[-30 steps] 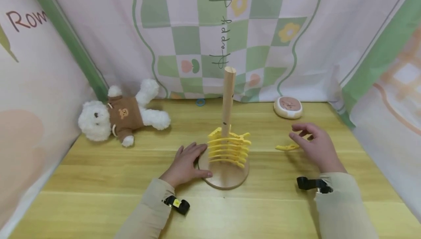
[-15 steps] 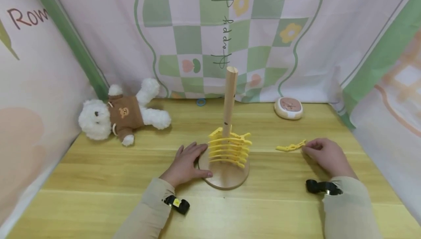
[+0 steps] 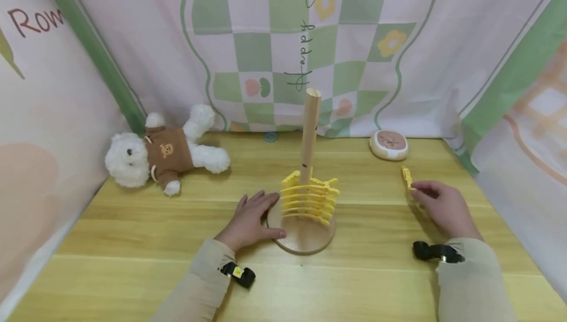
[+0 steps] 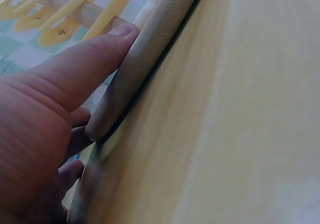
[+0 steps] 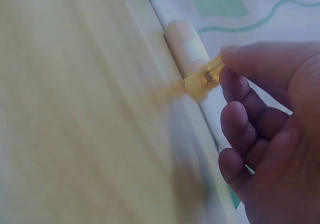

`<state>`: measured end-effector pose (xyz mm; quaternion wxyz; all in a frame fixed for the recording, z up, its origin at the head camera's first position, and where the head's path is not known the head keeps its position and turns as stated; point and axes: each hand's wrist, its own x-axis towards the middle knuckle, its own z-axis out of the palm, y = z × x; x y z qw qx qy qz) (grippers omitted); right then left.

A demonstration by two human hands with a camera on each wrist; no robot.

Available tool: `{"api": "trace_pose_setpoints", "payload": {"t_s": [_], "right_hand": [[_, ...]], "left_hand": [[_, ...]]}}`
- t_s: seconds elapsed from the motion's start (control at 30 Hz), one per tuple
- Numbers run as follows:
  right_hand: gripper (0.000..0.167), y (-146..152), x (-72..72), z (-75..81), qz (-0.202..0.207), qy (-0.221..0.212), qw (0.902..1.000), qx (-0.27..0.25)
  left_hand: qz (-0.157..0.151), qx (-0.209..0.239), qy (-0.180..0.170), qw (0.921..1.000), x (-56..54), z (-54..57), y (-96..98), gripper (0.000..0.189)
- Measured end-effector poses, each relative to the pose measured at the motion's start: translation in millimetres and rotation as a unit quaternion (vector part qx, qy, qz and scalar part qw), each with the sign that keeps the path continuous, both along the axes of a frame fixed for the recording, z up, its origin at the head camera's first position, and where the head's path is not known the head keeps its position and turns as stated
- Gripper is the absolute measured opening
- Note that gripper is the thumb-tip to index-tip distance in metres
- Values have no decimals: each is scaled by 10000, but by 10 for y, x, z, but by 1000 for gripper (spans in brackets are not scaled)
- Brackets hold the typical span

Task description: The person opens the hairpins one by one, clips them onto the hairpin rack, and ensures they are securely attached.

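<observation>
My right hand (image 3: pixel 445 206) pinches one end of a yellow clip (image 3: pixel 406 177) between thumb and index finger; in the right wrist view a small metal spring shows on the clip (image 5: pixel 204 81). The clip points away from me, over the right side of the table. My left hand (image 3: pixel 248 221) rests spread at the left rim of a round wooden base (image 3: pixel 305 243), its thumb on the base. Several yellow clip-like pieces (image 3: pixel 310 204) are stacked around the lower part of the upright wooden post (image 3: pixel 311 130) on that base.
A white plush toy (image 3: pixel 170 152) in a brown top lies at the back left. A blue ring (image 3: pixel 270 137) is near the table's back edge. A round white and pink device (image 3: pixel 389 145) stands at the back right. Printed curtains close off the back and sides.
My right hand came down to the clip lying on the table and pinched its right end. The clip has since swung round to point away from me. My left hand has stayed put.
</observation>
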<state>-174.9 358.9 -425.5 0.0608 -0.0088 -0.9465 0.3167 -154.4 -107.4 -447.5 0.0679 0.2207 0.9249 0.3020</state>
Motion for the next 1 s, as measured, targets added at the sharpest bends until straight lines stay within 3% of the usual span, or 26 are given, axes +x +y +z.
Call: {"api": "trace_pose_setpoints", "payload": {"t_s": [0.33,0.43,0.57,0.67,0.83,1.0], "right_hand": [[43,128,-2,-81,-326,-294,9990,-1],[52,129,-1,-61,-340,-454,9984,-59],[76,85,-5,-22,-297,-812,9962,-49],[81,51,-13,-2,-357,-1044,9939,43],[65,26,-20,-15,-607,-647,9960,131],[60,-32,-25,46,-767,-109,9968,-171]], "left_hand": [[6,-28,-9,10000,-8,21,10,96],[12,-22,-44,10000,-4,32,8,96],[9,-28,-42,10000,-2,35,7,96],[-5,-20,-26,10000,-7,30,10,96],[-27,-9,-13,10000,-12,7,5,96],[-10,-25,25,10000,-12,-1,-6,96]]}}
